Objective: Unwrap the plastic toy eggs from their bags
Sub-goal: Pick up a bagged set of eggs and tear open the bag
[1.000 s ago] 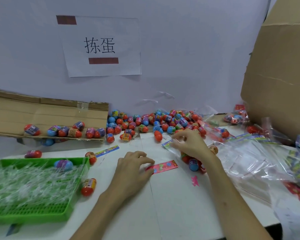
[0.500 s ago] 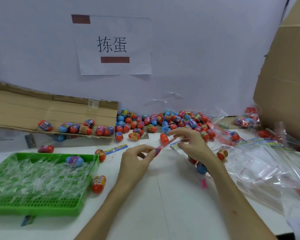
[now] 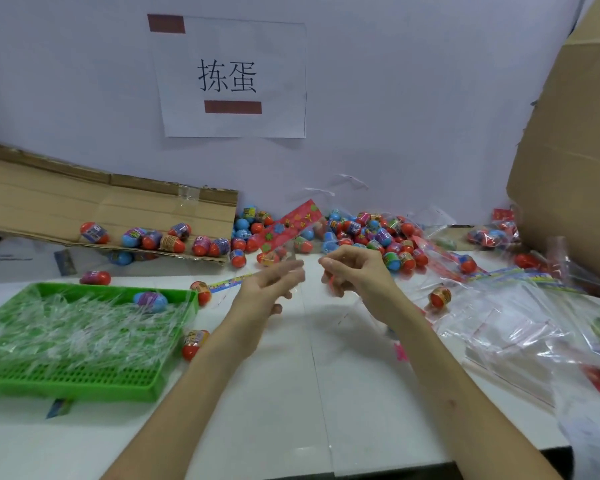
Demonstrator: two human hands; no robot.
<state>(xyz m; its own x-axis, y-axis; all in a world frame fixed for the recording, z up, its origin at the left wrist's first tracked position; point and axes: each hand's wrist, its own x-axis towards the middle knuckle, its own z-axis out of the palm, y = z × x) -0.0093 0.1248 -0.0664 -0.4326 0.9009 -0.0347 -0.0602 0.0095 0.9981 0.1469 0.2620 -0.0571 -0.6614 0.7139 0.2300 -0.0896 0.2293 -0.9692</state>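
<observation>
My left hand (image 3: 274, 285) is raised over the white table (image 3: 291, 393) and pinches a clear bag whose red header card (image 3: 291, 226) sticks up and to the right. My right hand (image 3: 355, 275) is close beside it, fingers curled, pinching the clear plastic with something red under the fingertips. The left fingers are blurred. A heap of red and blue toy eggs (image 3: 371, 237) lies along the wall behind the hands. More eggs sit on a flattened cardboard sheet (image 3: 84, 209) at the left. Single eggs (image 3: 440, 296) lie loose near the hands.
A green plastic tray (image 3: 66, 379) of crumpled clear wrappers, with one blue egg on top, stands at the left. Empty clear bags (image 3: 520, 327) are piled at the right, under a large cardboard box (image 3: 575, 150). A paper sign (image 3: 232, 77) hangs on the wall.
Both hands have lifted off the table and come together. The left hand picked the red header card up from the table, and it now sticks up above the hands.
</observation>
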